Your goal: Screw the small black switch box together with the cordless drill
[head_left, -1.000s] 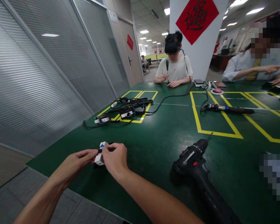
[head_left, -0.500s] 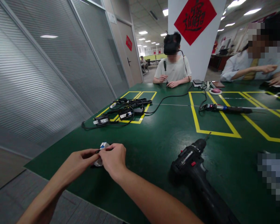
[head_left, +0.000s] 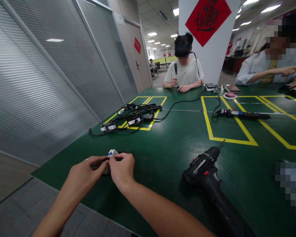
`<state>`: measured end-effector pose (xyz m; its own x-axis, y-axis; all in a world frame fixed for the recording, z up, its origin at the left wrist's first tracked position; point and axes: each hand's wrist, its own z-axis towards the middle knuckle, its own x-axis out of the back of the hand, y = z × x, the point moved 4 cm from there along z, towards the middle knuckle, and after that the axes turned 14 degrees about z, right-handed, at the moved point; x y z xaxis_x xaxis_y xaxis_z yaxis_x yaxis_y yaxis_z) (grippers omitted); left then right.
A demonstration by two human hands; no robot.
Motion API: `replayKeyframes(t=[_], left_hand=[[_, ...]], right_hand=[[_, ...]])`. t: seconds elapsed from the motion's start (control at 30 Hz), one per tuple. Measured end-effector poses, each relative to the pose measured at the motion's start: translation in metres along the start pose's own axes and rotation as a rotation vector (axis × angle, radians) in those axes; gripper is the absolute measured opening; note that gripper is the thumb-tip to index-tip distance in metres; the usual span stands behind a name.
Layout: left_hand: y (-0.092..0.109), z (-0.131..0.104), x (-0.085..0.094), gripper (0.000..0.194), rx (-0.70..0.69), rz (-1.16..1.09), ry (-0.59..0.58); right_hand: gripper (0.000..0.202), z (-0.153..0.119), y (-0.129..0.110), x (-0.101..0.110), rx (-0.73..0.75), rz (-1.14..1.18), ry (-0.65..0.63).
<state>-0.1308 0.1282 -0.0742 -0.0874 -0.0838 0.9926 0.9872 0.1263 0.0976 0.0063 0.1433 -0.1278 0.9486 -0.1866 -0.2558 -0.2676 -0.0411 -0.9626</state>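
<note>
Near the table's left front edge, my two hands meet at a small white block with a blue part [head_left: 112,153], which looks like a small circuit breaker. My left hand [head_left: 86,171] is closed in a pinch at the block's left side, where a bit of something dark shows at the fingertips. From the right, my right hand [head_left: 123,168] is closed with bent fingers against the same block and hides much of it. A grey-white lower part [head_left: 107,170] shows below the fingers, low over the tabletop.
A black cordless drill [head_left: 207,174] lies to the right of my hands. Beyond them, black adapters and cables [head_left: 135,115] lie on yellow tape outlines. A dark pen-like tool [head_left: 241,114] lies farther right. Across the green table [head_left: 160,158], a person [head_left: 184,70] holds a screwdriver; another sits at right.
The view has shifted slightly. My left hand has turned a little and its fingers sit closer over the block; both hands stay at the same spot.
</note>
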Motion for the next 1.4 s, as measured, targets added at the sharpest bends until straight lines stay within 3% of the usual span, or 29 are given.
replayKeyframes(t=[0.3, 0.53, 0.83, 1.13, 1.23, 1.3, 1.4], left_hand=[[-0.023, 0.018, 0.001, 0.055, -0.039, -0.34, -0.252], [-0.034, 0.023, -0.008, 0.055, 0.054, -0.442, -0.246], [-0.036, 0.026, -0.019, 0.053, 0.121, -0.665, -0.371], [-0.033, 0.031, -0.016, 0.046, 0.113, -0.656, -0.475], [-0.033, 0.03, -0.015, 0.042, 0.13, -0.655, -0.421], [-0.035, 0.028, -0.02, 0.043, 0.18, -0.72, -0.401], [-0.038, 0.021, -0.039, 0.041, 0.235, -0.886, -0.512]], right_hand=[[0.012, 0.002, -0.004, 0.002, -0.044, 0.016, -0.026], [0.014, 0.004, 0.0, 0.0, -0.07, 0.016, -0.06], [0.014, 0.002, -0.002, -0.002, -0.038, -0.003, -0.026], [0.014, 0.001, -0.001, -0.002, -0.036, 0.004, -0.028], [0.012, 0.001, -0.004, -0.002, -0.051, -0.005, -0.046], [0.012, 0.002, -0.005, -0.001, -0.076, -0.003, -0.05], [0.012, 0.002, -0.005, -0.001, -0.095, -0.001, -0.057]])
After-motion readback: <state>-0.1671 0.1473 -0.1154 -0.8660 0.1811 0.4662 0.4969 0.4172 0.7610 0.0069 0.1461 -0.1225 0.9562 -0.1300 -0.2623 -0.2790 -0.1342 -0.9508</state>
